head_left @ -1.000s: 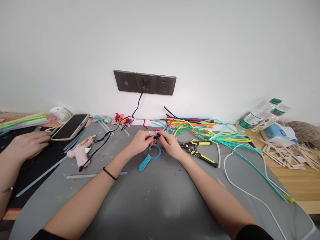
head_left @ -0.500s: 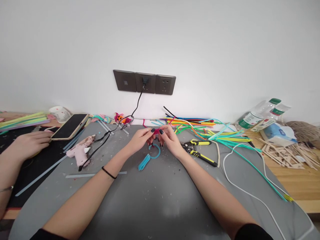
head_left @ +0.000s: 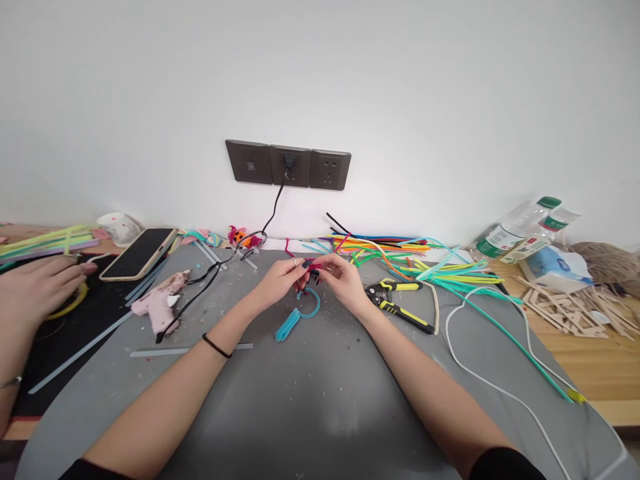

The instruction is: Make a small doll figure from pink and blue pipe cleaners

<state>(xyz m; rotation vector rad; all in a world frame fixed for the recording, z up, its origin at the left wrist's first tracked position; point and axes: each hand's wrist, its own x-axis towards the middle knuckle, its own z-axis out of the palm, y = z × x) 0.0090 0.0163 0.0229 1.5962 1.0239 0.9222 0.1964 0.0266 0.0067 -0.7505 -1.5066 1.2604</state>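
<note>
Both of my hands meet over the grey table [head_left: 310, 393], fingers closed on a magenta pipe cleaner [head_left: 316, 265]. My left hand [head_left: 284, 279] pinches its left side, and my right hand [head_left: 344, 281] grips the right side. Fingers cover much of the piece, so its full shape is hidden. Just below the fingertips lies a blue pipe cleaner piece [head_left: 313, 308], curled into an open ring with a folded bundle at its lower left. Wire strippers [head_left: 400, 305] with yellow and black handles lie right of my right hand.
A pink glue gun [head_left: 159, 308] with a black cord and glue sticks [head_left: 165, 352] lie left. Another person's hand [head_left: 43, 287] is at far left by a phone [head_left: 140, 255]. Pipe cleaners [head_left: 450, 275], a white cable [head_left: 493, 380], bottles [head_left: 517, 230] and wooden pieces [head_left: 565, 310] fill the right.
My right-hand fingers have curled in and shifted on the magenta pipe cleaner. The other person's hand has moved at far left, showing more of a yellow ring beneath it.
</note>
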